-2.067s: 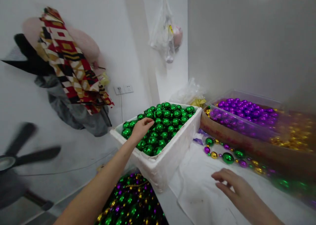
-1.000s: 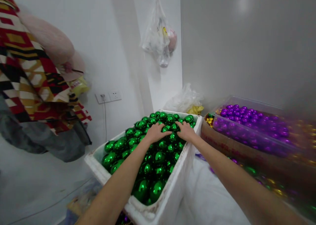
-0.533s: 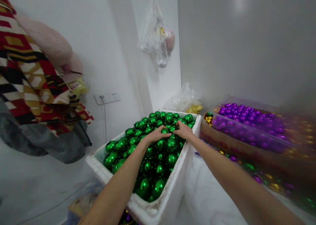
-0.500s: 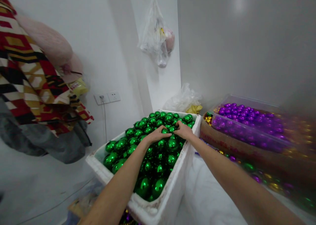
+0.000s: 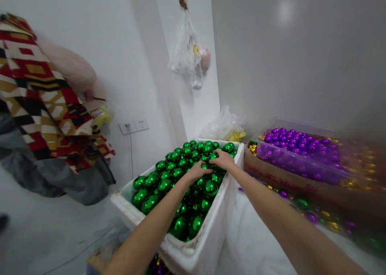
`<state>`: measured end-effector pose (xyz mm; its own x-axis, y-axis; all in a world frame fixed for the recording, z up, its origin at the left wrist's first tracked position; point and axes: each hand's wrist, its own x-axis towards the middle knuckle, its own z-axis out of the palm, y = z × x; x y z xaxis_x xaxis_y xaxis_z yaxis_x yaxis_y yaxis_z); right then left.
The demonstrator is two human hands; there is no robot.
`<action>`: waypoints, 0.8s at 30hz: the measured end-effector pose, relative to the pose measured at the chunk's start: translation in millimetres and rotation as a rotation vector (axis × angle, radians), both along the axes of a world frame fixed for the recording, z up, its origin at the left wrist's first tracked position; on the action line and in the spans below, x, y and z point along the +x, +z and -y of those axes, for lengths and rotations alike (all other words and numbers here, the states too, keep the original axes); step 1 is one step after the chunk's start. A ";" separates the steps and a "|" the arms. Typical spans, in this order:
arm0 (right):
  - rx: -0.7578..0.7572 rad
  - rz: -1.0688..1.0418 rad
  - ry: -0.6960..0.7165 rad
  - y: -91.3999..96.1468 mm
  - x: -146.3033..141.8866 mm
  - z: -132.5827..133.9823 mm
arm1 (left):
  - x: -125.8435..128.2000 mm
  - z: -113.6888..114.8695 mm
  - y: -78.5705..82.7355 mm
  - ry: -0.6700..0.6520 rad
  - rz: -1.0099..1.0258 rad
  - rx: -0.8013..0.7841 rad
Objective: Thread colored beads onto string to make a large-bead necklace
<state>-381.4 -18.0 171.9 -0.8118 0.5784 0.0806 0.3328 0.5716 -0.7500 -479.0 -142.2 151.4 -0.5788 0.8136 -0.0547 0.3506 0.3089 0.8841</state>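
Green balls (image 5: 177, 173) fill a white box (image 5: 215, 224); left hand (image 5: 197, 172) and right hand (image 5: 224, 160) half-curl among them, grip unclear. Their left forearm (image 5: 155, 220) hides some; a clear tub (image 5: 301, 124) stands nearby.

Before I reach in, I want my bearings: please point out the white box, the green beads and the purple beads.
White box (image 5: 220, 214), head view: its outer wall, at picture right.
Green beads (image 5: 176, 173), head view: one bead amid the heap.
Purple beads (image 5: 301, 148), head view: the heap's middle.
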 end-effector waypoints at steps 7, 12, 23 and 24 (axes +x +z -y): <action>-0.526 -0.015 0.268 25.3 38.9 -8.8 | -9.2 26.4 45.2 -0.091 0.254 -0.072; -0.747 0.078 0.392 33.5 64.4 -3.5 | -6.0 58.6 59.1 -0.156 0.443 -0.171; -0.968 0.233 0.492 17.0 74.3 17.0 | 35.5 68.7 26.6 -0.310 0.747 -0.212; -0.977 0.210 0.487 15.7 76.8 17.2 | 35.3 68.2 27.5 -0.309 0.738 -0.209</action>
<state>-304.6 -35.2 187.6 -0.9135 -0.0665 -0.4014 0.4068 -0.1305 -0.9041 -443.7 -210.4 178.8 -0.0867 0.8613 -0.5006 -0.2015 0.4770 0.8555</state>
